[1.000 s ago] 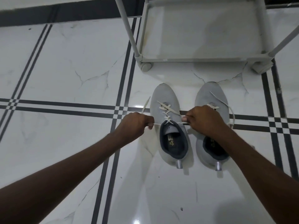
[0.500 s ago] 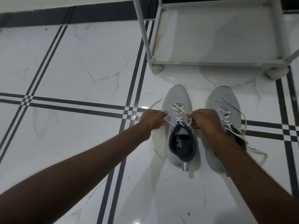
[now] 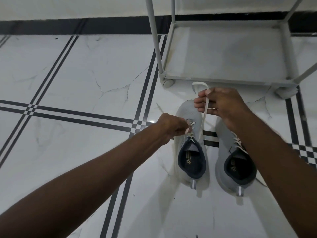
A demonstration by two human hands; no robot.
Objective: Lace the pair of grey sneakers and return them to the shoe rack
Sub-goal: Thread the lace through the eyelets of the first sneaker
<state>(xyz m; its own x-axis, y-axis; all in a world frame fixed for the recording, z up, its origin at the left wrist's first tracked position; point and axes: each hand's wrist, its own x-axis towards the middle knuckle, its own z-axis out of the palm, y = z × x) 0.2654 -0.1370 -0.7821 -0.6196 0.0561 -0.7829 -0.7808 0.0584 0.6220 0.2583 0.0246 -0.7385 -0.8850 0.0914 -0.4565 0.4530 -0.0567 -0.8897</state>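
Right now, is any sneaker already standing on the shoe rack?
No, both grey sneakers stand on the tiled floor before the shoe rack.

Looks like a home — entry or hallway corner, going by the floor and furniture. Floor is glossy white marble-look tile with grey veining and inlaid black double-stripe borders crossing in small checker squares; a ceiling light glints off it. Dark skirting band runs along the base of a plain pale wall. A light grey tube-frame shoe rack stands on stubby round feet against that wall, bottom shelf a flat panel. A pair of grey sneakers sits on the tile just in front of it — domestic footwear storage, no shop fittings or signage visible.
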